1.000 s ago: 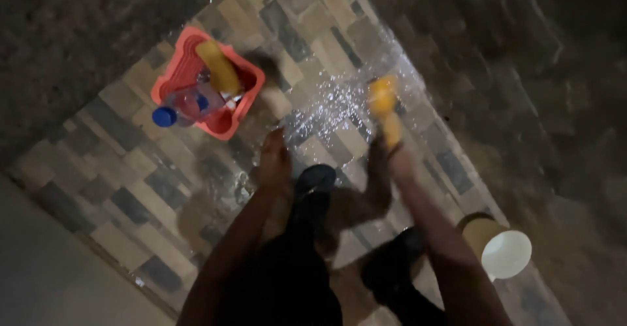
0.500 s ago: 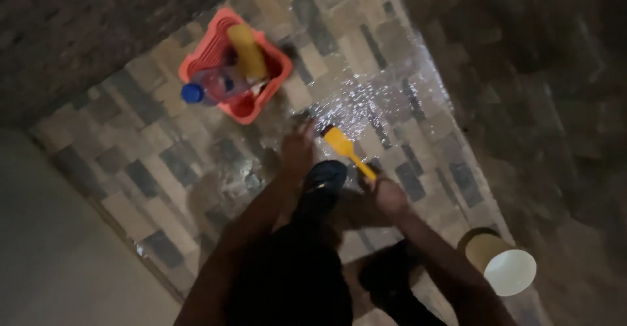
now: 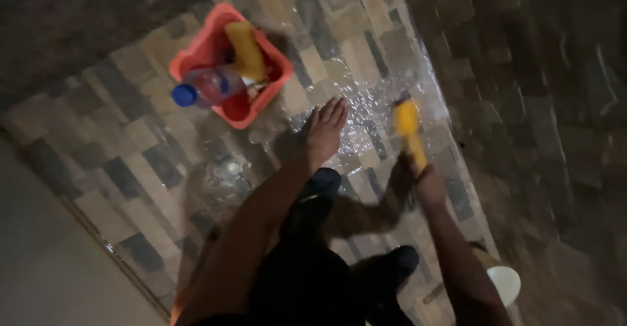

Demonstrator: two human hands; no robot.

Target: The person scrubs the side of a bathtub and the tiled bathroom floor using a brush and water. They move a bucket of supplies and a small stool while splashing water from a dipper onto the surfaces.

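Note:
My right hand (image 3: pixel 428 182) grips the handle of a yellow scrub brush (image 3: pixel 408 127), whose head rests on the wet, shiny tiled floor (image 3: pixel 366 117). My left hand (image 3: pixel 324 130) lies flat on the wet tiles with fingers spread, just left of the brush. Below both arms, my dark shoes (image 3: pixel 317 192) stand on the tiles.
A red square bucket (image 3: pixel 196 48) stands at the upper left, holding a yellow brush handle (image 3: pixel 247 48) and a clear bottle with a blue cap (image 3: pixel 209 86). A tan cup with a white rim (image 3: pixel 501 280) sits at the lower right. A dark tiled wall (image 3: pixel 535 104) rises on the right.
The brush has swung from near my left hand out to the right and forward across the wet tiles. My left hand stays planted on the floor.

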